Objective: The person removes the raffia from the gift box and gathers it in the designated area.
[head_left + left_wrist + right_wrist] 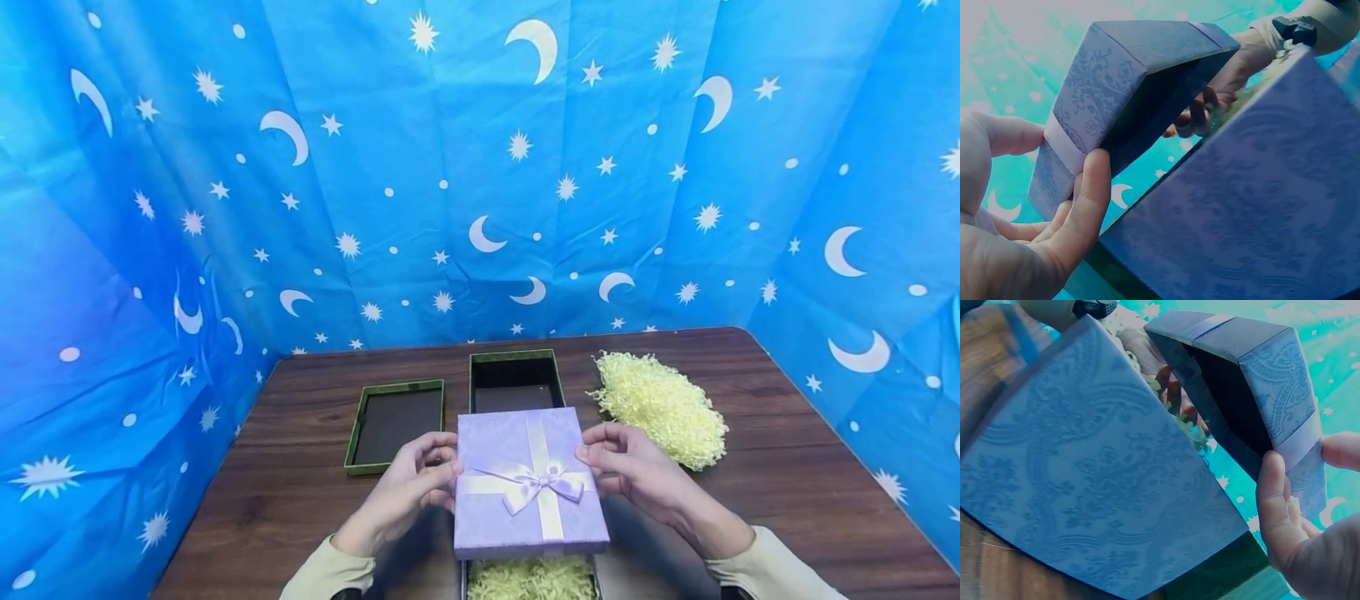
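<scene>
A lilac box lid (495, 442) with a pale ribbon and bow is held up between both hands. My left hand (412, 487) grips its left side, thumb and fingers at the edge, as the left wrist view also shows for the lid (1094, 87). On the opposite side my right hand (637, 471) pinches the lid's edge, fingers over the ribbon band in the right wrist view. Under and nearer than the lid stands the lilac box base (1085, 469), filled with pale yellow shredded paper (528, 579). The lid hangs tilted above the base, its hollow underside facing down.
Behind the lid stands a green-edged open box (517, 367) with a dark inside. Left of it lies a green-edged shallow tray-like lid (397, 425). A heap of yellow shredded paper (660, 408) sits at the right on the wooden table (300, 517). Blue star-patterned cloth surrounds the table.
</scene>
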`<action>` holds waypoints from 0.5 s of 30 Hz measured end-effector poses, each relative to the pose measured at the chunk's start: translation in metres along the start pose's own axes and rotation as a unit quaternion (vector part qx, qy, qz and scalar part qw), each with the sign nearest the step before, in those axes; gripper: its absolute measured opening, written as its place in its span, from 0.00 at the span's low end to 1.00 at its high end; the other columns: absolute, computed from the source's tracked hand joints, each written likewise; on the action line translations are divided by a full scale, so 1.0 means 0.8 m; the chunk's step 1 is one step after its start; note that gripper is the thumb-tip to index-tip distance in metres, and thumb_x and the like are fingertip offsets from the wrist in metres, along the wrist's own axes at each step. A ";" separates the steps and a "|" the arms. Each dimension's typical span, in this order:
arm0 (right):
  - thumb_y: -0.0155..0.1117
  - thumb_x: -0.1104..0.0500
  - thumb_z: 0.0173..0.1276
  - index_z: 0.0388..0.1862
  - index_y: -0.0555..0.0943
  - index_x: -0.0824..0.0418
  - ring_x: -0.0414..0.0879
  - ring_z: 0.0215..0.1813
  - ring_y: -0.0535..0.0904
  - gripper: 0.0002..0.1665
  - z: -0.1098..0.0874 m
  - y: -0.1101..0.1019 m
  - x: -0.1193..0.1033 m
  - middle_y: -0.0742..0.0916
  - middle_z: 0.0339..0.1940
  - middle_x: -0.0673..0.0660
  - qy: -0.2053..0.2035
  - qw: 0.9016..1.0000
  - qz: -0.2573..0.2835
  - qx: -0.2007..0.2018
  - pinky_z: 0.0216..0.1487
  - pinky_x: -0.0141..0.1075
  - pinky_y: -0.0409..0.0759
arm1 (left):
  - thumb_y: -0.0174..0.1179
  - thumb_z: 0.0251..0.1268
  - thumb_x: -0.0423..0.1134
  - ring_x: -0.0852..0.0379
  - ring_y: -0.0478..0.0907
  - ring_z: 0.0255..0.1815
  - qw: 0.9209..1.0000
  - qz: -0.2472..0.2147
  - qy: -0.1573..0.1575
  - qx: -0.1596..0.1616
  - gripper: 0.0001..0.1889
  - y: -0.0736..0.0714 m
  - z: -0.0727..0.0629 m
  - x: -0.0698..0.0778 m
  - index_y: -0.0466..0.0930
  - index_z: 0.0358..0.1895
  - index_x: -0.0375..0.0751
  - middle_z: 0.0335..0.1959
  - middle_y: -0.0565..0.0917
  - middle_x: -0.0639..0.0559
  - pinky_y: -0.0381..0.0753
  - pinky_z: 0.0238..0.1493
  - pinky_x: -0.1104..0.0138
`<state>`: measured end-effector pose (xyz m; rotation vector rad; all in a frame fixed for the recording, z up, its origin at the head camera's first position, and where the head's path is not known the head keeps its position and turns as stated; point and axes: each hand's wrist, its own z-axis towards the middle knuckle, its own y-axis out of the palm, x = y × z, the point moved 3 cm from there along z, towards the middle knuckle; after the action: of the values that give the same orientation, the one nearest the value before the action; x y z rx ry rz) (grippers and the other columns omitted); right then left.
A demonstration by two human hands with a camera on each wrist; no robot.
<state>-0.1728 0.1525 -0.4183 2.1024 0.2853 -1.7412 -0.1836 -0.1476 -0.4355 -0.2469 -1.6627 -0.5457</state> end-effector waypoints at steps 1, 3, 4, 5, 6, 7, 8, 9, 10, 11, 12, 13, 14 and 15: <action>0.61 0.60 0.69 0.55 0.64 0.75 0.43 0.37 0.82 0.25 0.002 -0.001 -0.001 0.78 0.41 0.57 0.000 1.000 -0.004 0.004 0.37 0.37 0.85 | 0.59 0.65 0.33 0.58 0.79 0.31 1.000 -0.002 0.001 0.003 0.30 -0.001 0.003 0.001 0.56 0.65 0.24 0.41 0.71 0.47 0.85 0.28 0.64; 0.61 0.60 0.69 0.55 0.63 0.76 0.42 0.36 0.81 0.27 0.006 -0.003 -0.004 0.78 0.40 0.57 -0.001 1.000 -0.010 0.014 0.36 0.36 0.85 | 0.59 0.66 0.33 0.58 0.79 0.31 1.000 -0.001 0.006 0.005 0.30 -0.005 0.009 0.003 0.57 0.65 0.23 0.41 0.71 0.47 0.85 0.28 0.64; 0.61 0.60 0.68 0.56 0.63 0.77 0.42 0.36 0.81 0.28 0.009 -0.005 -0.006 0.79 0.40 0.57 -0.004 1.000 -0.015 0.018 0.36 0.35 0.85 | 0.59 0.66 0.33 0.58 0.79 0.31 1.000 0.000 0.007 0.006 0.30 -0.006 0.012 0.004 0.57 0.65 0.23 0.41 0.72 0.47 0.85 0.28 0.64; 0.62 0.60 0.68 0.56 0.63 0.77 0.42 0.36 0.81 0.28 0.012 -0.006 -0.008 0.79 0.40 0.57 -0.006 1.000 -0.018 0.022 0.36 0.35 0.85 | 0.59 0.66 0.33 0.58 0.79 0.31 1.000 0.004 0.008 0.007 0.30 -0.008 0.015 0.006 0.57 0.66 0.23 0.41 0.72 0.47 0.85 0.28 0.63; 0.62 0.60 0.68 0.56 0.63 0.78 0.42 0.36 0.81 0.29 0.015 -0.007 -0.010 0.79 0.40 0.57 -0.009 0.999 -0.020 0.024 0.36 0.36 0.85 | 0.59 0.66 0.33 0.58 0.79 0.31 1.000 0.007 0.009 0.009 0.30 -0.009 0.018 0.008 0.57 0.66 0.22 0.41 0.72 0.47 0.85 0.28 0.63; 0.62 0.60 0.68 0.56 0.63 0.78 0.42 0.36 0.81 0.29 0.018 -0.008 -0.012 0.79 0.39 0.56 -0.012 0.999 -0.023 0.026 0.37 0.36 0.86 | 0.59 0.66 0.33 0.58 0.79 0.32 1.000 0.012 0.011 0.011 0.31 -0.011 0.021 0.011 0.57 0.66 0.22 0.41 0.73 0.47 0.85 0.29 0.63; 0.62 0.61 0.67 0.56 0.63 0.78 0.42 0.36 0.81 0.28 0.022 -0.009 -0.014 0.79 0.39 0.56 -0.015 0.999 -0.024 0.028 0.37 0.36 0.85 | 0.59 0.66 0.34 0.58 0.78 0.32 1.000 0.016 0.012 0.014 0.31 -0.014 0.025 0.013 0.57 0.66 0.22 0.41 0.73 0.47 0.85 0.29 0.63; 0.62 0.61 0.67 0.56 0.63 0.78 0.42 0.36 0.81 0.28 0.026 -0.010 -0.015 0.79 0.39 0.56 -0.017 0.999 -0.025 0.030 0.37 0.36 0.85 | 0.59 0.66 0.34 0.58 0.78 0.32 1.000 0.018 0.012 0.018 0.31 -0.016 0.029 0.015 0.57 0.66 0.22 0.41 0.73 0.47 0.85 0.29 0.63; 0.61 0.61 0.67 0.56 0.63 0.78 0.42 0.35 0.81 0.28 0.029 -0.010 -0.016 0.79 0.40 0.56 -0.019 0.999 -0.027 0.031 0.37 0.36 0.85 | 0.59 0.66 0.34 0.58 0.78 0.32 0.999 0.019 0.013 0.022 0.31 -0.018 0.032 0.018 0.58 0.66 0.23 0.42 0.73 0.47 0.85 0.29 0.63; 0.61 0.61 0.68 0.56 0.63 0.78 0.42 0.36 0.81 0.28 0.032 -0.011 -0.017 0.79 0.40 0.56 -0.019 0.999 -0.027 0.033 0.37 0.36 0.85 | 0.59 0.66 0.34 0.57 0.78 0.32 0.999 0.021 0.013 0.026 0.31 -0.020 0.035 0.020 0.58 0.66 0.23 0.42 0.73 0.47 0.86 0.30 0.62; 0.61 0.61 0.68 0.57 0.63 0.78 0.42 0.36 0.81 0.28 0.035 -0.012 -0.017 0.79 0.40 0.56 -0.018 0.999 -0.027 0.037 0.37 0.36 0.85 | 0.60 0.66 0.34 0.57 0.78 0.33 0.999 0.022 0.011 0.029 0.31 -0.022 0.038 0.022 0.59 0.66 0.23 0.42 0.73 0.47 0.86 0.30 0.62; 0.61 0.61 0.68 0.58 0.63 0.78 0.42 0.36 0.81 0.29 0.037 -0.013 -0.018 0.79 0.41 0.56 -0.017 0.999 -0.028 0.040 0.37 0.36 0.85 | 0.60 0.66 0.35 0.57 0.78 0.33 0.999 0.025 0.010 0.032 0.31 -0.023 0.041 0.023 0.59 0.66 0.24 0.42 0.73 0.46 0.86 0.30 0.62; 0.61 0.61 0.68 0.59 0.63 0.79 0.42 0.36 0.81 0.30 0.040 -0.014 -0.018 0.79 0.41 0.56 -0.016 0.999 -0.027 0.043 0.37 0.36 0.85 | 0.60 0.66 0.35 0.57 0.77 0.33 0.999 0.028 0.008 0.033 0.31 -0.025 0.044 0.024 0.59 0.67 0.24 0.43 0.73 0.46 0.86 0.31 0.62; 0.61 0.60 0.68 0.59 0.62 0.79 0.42 0.36 0.81 0.31 0.042 -0.014 -0.019 0.79 0.41 0.56 -0.015 0.998 -0.026 0.046 0.37 0.36 0.85 | 0.60 0.66 0.36 0.57 0.77 0.33 0.999 0.030 0.007 0.034 0.31 -0.026 0.046 0.026 0.60 0.67 0.24 0.43 0.73 0.46 0.86 0.31 0.62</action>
<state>-0.2109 0.1499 -0.4107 2.1477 0.2578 -1.8476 -0.2285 -0.1507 -0.4228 -0.2425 -1.6524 -0.4429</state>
